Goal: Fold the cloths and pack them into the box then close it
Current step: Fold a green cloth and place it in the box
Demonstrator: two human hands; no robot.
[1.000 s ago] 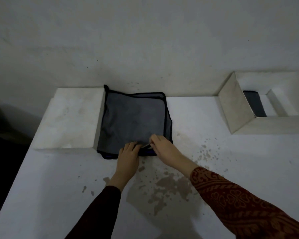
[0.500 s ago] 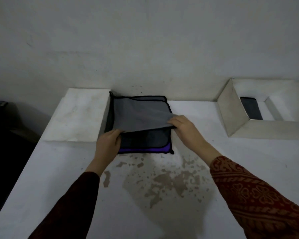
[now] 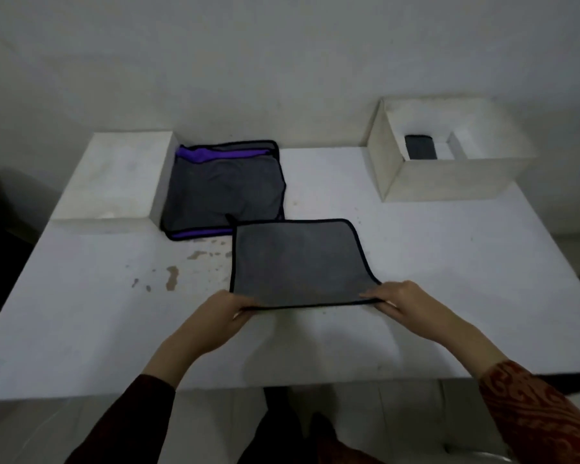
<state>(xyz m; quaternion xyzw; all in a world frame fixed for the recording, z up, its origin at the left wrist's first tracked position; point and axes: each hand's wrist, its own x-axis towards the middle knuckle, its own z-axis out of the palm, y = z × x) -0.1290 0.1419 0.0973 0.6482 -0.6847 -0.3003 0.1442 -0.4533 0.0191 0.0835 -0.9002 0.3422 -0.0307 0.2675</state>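
A plain, pale wall rises ahead of me, dimly and evenly lit. In front of me stands a white table, stained with brown blotches. Below its near edge lies a pale floor. Far to my left everything is dark.

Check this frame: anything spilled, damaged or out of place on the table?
Yes: brownish blotches and specks mark the white table in front of the cloth stack, like stains or chipped paint; which, I cannot tell. The stack sits slightly askew, purple edges showing.
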